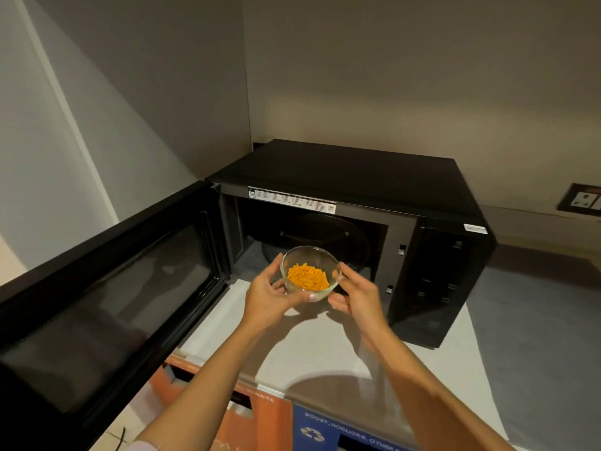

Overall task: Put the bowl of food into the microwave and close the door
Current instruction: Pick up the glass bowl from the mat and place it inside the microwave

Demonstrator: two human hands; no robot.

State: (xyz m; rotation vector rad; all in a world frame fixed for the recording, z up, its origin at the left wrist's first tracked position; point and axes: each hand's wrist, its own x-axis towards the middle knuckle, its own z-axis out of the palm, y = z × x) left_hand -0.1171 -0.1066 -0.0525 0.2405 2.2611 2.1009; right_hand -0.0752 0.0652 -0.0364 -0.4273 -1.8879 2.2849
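Note:
A clear glass bowl (309, 255) with orange food (307, 276) is held in the air just in front of the microwave's opening. My left hand (268, 296) cups its left side and underside. My right hand (356, 296) grips its right rim. The black microwave (374, 180) stands on a white counter in a corner. Its door (107, 288) swings wide open to the left. Inside the cavity a glass turntable (351, 232) is visible behind the bowl.
The white counter (325, 346) runs in front of the microwave, with a grey area to the right. A wall socket (582, 200) sits at the far right. Below the counter edge are an orange bin front (260, 418) and a blue recycling bin front (325, 431).

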